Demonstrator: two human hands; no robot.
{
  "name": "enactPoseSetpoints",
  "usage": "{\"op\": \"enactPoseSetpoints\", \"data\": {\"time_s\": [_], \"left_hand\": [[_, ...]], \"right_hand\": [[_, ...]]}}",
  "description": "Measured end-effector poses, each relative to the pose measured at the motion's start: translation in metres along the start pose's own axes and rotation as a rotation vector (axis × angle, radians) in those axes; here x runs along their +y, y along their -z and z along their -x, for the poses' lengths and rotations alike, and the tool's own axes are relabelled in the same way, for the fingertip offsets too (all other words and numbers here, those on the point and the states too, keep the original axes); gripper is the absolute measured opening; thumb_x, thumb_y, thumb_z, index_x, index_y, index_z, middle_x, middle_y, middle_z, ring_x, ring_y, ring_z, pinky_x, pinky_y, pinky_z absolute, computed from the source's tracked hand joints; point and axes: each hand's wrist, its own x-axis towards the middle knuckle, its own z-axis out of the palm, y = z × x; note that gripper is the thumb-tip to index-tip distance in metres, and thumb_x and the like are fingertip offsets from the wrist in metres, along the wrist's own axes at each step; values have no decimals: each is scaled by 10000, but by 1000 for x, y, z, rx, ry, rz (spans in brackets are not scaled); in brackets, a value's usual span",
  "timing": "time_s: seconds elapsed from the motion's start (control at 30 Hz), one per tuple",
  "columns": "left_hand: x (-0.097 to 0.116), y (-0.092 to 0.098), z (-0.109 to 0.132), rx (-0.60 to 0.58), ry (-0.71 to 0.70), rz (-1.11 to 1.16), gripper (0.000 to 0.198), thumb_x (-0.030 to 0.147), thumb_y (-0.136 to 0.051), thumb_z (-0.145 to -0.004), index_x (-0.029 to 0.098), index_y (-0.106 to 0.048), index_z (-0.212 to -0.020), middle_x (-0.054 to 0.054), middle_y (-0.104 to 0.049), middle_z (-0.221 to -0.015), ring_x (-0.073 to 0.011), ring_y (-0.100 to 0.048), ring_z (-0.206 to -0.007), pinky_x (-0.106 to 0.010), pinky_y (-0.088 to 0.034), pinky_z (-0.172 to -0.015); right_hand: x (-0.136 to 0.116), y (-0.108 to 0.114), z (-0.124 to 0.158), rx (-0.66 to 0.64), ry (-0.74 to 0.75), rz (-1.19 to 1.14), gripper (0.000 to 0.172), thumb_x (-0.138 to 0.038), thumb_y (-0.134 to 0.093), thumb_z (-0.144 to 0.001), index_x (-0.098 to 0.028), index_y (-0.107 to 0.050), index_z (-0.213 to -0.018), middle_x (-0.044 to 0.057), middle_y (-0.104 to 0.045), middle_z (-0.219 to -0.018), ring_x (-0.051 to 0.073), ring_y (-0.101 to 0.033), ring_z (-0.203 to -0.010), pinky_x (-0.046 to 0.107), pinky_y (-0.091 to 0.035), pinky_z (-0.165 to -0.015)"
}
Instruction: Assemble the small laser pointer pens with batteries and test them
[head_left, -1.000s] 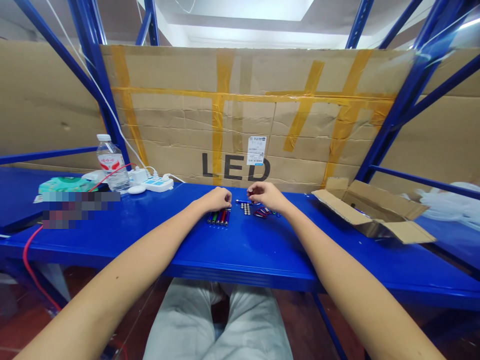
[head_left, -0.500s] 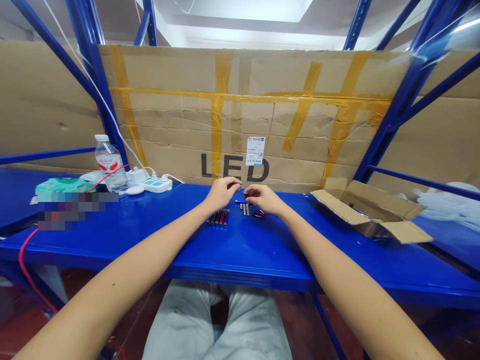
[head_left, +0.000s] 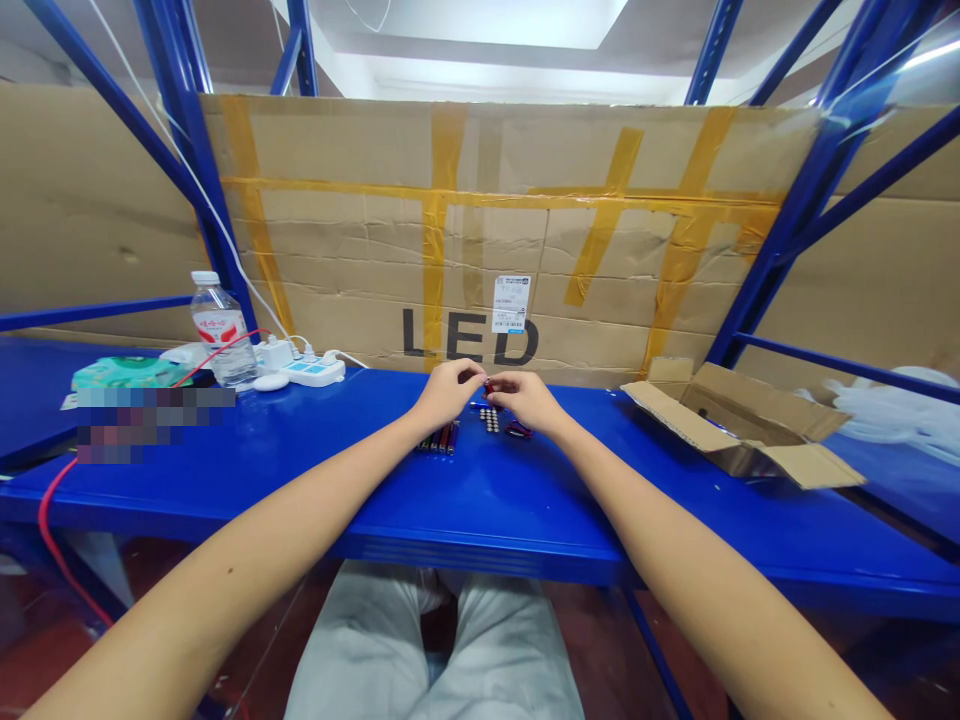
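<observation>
My left hand (head_left: 450, 392) and my right hand (head_left: 525, 398) meet over the middle of the blue table, fingertips almost touching. Between the right fingertips is a small dark-red piece (head_left: 489, 388), too small to identify. The left thumb and index finger are pinched beside it; what they hold is hidden. Below the hands lie several small round silver pieces (head_left: 490, 421) in tidy rows. A blue tube (head_left: 478, 405) lies just behind them. Several coloured metal tubes (head_left: 439, 440) stand side by side under my left hand, which partly covers them. Dark red-and-blue pieces (head_left: 517, 430) lie beneath my right hand.
An open cardboard box (head_left: 739, 415) sits on the right of the blue table (head_left: 480, 500). To the left are a water bottle (head_left: 223, 335), a white power strip (head_left: 311, 372) and a green packet (head_left: 124, 372). A large cardboard panel (head_left: 360, 250) closes off the back.
My two hands have come closer together. The left hand has shifted slightly right and down, covering more of the tubes, and the small dark-red piece now shows at the fingertips.
</observation>
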Motion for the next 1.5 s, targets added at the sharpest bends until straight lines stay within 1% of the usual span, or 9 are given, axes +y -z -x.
{"op": "enactPoseSetpoints", "data": {"time_s": [0.1,0.17,0.37,0.53,0.67,0.9,1.07,1.27,1.5], "left_hand": [[-2,1,-3,-35,49,69,153,249,-593,-811,132,-690,-800,-41,-697,-768,-150,-606,-721,-267,-451,-696],[-2,3,-4,-64,82,108,136,231,-600,-781,122,-682,-770,-36,-682,-723,-138,-590,-678,-252,-439,-655],[-2,7,-3,-167,195,182,97,202,-595,-714,121,-649,-718,20,-583,-547,-93,-491,-506,-216,-356,-514],[-6,6,-1,-227,185,251,86,197,-594,-698,129,-623,-653,32,-546,-500,-87,-486,-488,-213,-365,-512],[-6,6,-1,-240,202,280,84,180,-581,-712,131,-631,-666,31,-548,-487,-86,-501,-475,-213,-399,-519],[-1,14,-3,-257,218,398,82,187,-609,-731,125,-627,-680,5,-597,-560,-93,-562,-519,-224,-449,-545],[-1,15,-4,-273,187,400,94,202,-637,-735,123,-628,-686,3,-600,-563,-93,-555,-527,-233,-453,-558],[-1,12,-3,-249,145,353,84,189,-623,-735,122,-635,-686,12,-586,-536,-89,-540,-515,-224,-437,-547],[-1,9,-3,-236,217,364,98,168,-597,-750,117,-629,-673,11,-580,-521,-89,-543,-495,-222,-440,-534]], "right_hand": [[7,-2,-2,55,20,-85,284,-182,-659,-660,-180,-568,-928,1,-652,-762,155,-606,-717,319,-483,-726],[9,-3,-1,64,63,-69,265,-190,-636,-687,-201,-522,-926,0,-646,-808,148,-605,-717,322,-486,-729],[4,-3,5,41,231,201,142,-144,-478,-794,-210,-500,-918,25,-616,-883,170,-588,-814,337,-462,-771],[4,-1,7,55,357,450,206,-65,-476,-736,-205,-467,-888,51,-530,-907,191,-526,-852,333,-444,-770],[0,1,10,92,445,579,186,-49,-447,-772,-208,-453,-869,62,-470,-913,191,-488,-798,328,-431,-735],[-10,0,15,102,562,580,113,-117,-446,-895,-205,-495,-844,59,-486,-850,190,-497,-768,311,-417,-703],[-7,1,13,96,561,548,107,-121,-481,-892,-198,-537,-844,59,-541,-816,190,-525,-763,310,-417,-710],[-7,1,13,94,488,659,116,-135,-465,-913,-192,-560,-881,73,-585,-842,202,-544,-798,311,-410,-723],[-9,-2,13,82,508,728,113,-92,-458,-876,-170,-522,-926,102,-545,-919,218,-521,-833,329,-419,-732]]}}
